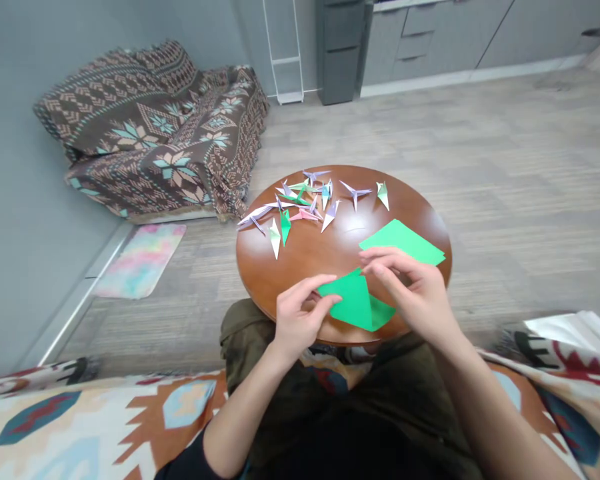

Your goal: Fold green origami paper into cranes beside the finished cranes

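My left hand (305, 310) grips a folded piece of green origami paper (350, 303) at its left side, thumb on top and fingers behind. The paper is tilted just above the near part of a round brown wooden table (305, 260), with a flap showing at its lower right. At the paper's top corner, my right hand (413, 287) has its thumb and fingertips drawn together; the exact contact is small and partly hidden. Beyond that hand lies a stack of flat green paper sheets (400, 240).
Several folded paper cranes (303, 200) in purple, green, white and pink cover the table's far left. A purple crane (355, 193) and a pale green crane (383, 195) lie farther right. A patterned, cloth-covered sofa (180, 140) stands across the floor, with a pastel mat (140, 260) before it.
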`<state>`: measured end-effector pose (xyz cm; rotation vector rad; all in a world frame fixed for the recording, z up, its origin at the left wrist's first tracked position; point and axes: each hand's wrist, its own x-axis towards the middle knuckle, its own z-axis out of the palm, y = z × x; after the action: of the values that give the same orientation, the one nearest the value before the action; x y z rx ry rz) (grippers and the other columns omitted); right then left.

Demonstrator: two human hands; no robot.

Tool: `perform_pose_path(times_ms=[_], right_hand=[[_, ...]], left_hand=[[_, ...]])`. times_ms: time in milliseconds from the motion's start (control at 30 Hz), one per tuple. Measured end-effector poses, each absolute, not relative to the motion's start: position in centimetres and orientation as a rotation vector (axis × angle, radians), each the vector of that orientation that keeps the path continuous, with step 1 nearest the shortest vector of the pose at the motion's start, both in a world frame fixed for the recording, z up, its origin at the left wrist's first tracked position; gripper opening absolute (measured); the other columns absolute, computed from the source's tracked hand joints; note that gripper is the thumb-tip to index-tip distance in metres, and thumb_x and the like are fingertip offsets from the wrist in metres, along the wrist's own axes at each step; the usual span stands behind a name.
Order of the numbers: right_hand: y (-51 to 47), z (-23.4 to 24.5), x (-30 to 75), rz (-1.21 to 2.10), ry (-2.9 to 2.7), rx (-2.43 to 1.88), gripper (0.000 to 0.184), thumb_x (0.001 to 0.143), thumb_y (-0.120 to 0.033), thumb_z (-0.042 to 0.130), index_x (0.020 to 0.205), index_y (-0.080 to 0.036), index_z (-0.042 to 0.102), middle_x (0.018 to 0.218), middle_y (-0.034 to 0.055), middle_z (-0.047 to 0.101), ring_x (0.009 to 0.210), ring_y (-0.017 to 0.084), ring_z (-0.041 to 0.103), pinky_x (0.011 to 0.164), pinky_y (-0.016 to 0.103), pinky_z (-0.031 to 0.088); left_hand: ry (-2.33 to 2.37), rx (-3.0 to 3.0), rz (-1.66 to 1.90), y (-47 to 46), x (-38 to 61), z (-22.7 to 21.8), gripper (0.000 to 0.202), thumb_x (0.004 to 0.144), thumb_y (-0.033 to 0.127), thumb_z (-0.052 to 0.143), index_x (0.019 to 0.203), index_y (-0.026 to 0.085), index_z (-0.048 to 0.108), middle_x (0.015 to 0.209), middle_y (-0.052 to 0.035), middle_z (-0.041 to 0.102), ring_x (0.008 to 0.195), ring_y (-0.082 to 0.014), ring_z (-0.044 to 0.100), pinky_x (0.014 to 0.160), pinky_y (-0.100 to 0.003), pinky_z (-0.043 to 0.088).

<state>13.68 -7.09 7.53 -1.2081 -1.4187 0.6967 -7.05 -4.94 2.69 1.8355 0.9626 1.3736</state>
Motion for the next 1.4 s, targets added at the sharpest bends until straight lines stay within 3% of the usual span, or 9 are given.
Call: perform_pose_path(times_ms=[200,367,600,733,833,933,1167,1267,1400], right_hand=[[-7.6,8.3,13.3,0.695,-1.565,-1.198,0.009,0.088,-0.029,0.079,0.087,-0.023,0.074,0.12,0.0109,0.077,0.117,0.028,0.071,0.101,0.044,0.054],[-7.6,8.5,13.3,0.644,-1.647,-1.21,0.008,0.09,-0.018,0.073,0.084,-0.023,0.071,0.119,0.0101,0.077,0.115,0.026,0.072,0.102,0.043,0.055],[-7.6,8.3,12.9,0.679,-1.695,-1.167,0.011,0.09,-0.016,0.072,0.083,-0.023,0.071,0.108,0.0062,0.076,0.102,0.023,0.074,0.099,0.041,0.056],[-7.7,8.5,12.6,0.712,-1.666,-1.187,0.005,0.09,-0.02,0.074,0.09,-0.023,0.07,0.103,0.005,0.077,0.099,0.023,0.074,0.096,0.039,0.056],[-7.7,8.7,12.7,0.71,-1.654,-1.225,0.015,0.089,-0.023,0.078,0.102,-0.023,0.07,0.101,0.0046,0.078,0.099,0.023,0.073,0.092,0.037,0.056],[-7.6,8.8,12.6,0.768,-1.711,-1.17,0.004,0.092,-0.02,0.073,0.094,-0.023,0.071,0.102,0.0046,0.077,0.1,0.022,0.072,0.091,0.035,0.055],[-7.4,8.4,12.1,0.83,-1.727,-1.106,0.008,0.093,-0.015,0.069,0.088,-0.021,0.068,0.093,0.0034,0.071,0.089,0.019,0.068,0.083,0.033,0.051],[-7.4,8.3,12.4,0.827,-1.754,-1.132,0.01,0.092,-0.014,0.068,0.087,-0.021,0.066,0.095,0.0035,0.07,0.09,0.02,0.068,0.085,0.035,0.051],[-7.3,8.3,13.0,0.807,-1.849,-1.145,0.011,0.093,-0.015,0.066,0.085,-0.022,0.063,0.094,0.0041,0.071,0.09,0.021,0.067,0.083,0.036,0.051]], left_hand=[[0.933,1.793,1.322,-5.1,-7.0,2.3,0.034,0.086,0.022,0.082,0.119,0.025,0.076,0.11,-0.0031,0.081,0.076,-0.0111,0.072,0.071,-0.02,0.06],[0.912,1.769,1.177,-5.5,-7.0,2.7,0.037,0.088,0.025,0.08,0.124,0.023,0.072,0.11,-0.0051,0.079,0.082,-0.0136,0.071,0.074,-0.023,0.059],[0.884,1.801,1.104,-5.3,-6.8,4.1,0.012,0.094,0.027,0.072,0.098,0.016,0.075,0.083,-0.0034,0.071,0.074,-0.0141,0.064,0.068,-0.026,0.049],[0.87,1.771,1.175,-5.2,-6.6,4.1,0.01,0.094,0.025,0.071,0.091,0.016,0.074,0.081,-0.0031,0.069,0.074,-0.014,0.062,0.069,-0.026,0.048],[0.856,1.778,1.184,-5.3,-6.7,4.2,0.008,0.094,0.023,0.071,0.09,0.016,0.074,0.081,-0.0032,0.069,0.074,-0.014,0.062,0.069,-0.026,0.048],[0.846,1.789,1.185,-5.4,-6.8,4.4,0.007,0.093,0.021,0.07,0.089,0.016,0.073,0.08,-0.0031,0.068,0.073,-0.0139,0.062,0.069,-0.026,0.048],[0.907,1.656,1.161,-5.5,-6.3,4.8,0.007,0.089,0.022,0.073,0.086,0.016,0.07,0.08,-0.0019,0.071,0.071,-0.0131,0.064,0.068,-0.024,0.052],[0.929,1.622,1.15,-5.2,-6.4,5.1,0.01,0.085,0.023,0.076,0.089,0.017,0.069,0.08,-0.001,0.071,0.072,-0.0135,0.066,0.068,-0.023,0.052],[1.013,1.576,1.077,-4.8,-7.0,5.3,0.027,0.078,0.025,0.083,0.096,0.019,0.065,0.078,0.0011,0.068,0.063,-0.0122,0.06,0.057,-0.022,0.047]])
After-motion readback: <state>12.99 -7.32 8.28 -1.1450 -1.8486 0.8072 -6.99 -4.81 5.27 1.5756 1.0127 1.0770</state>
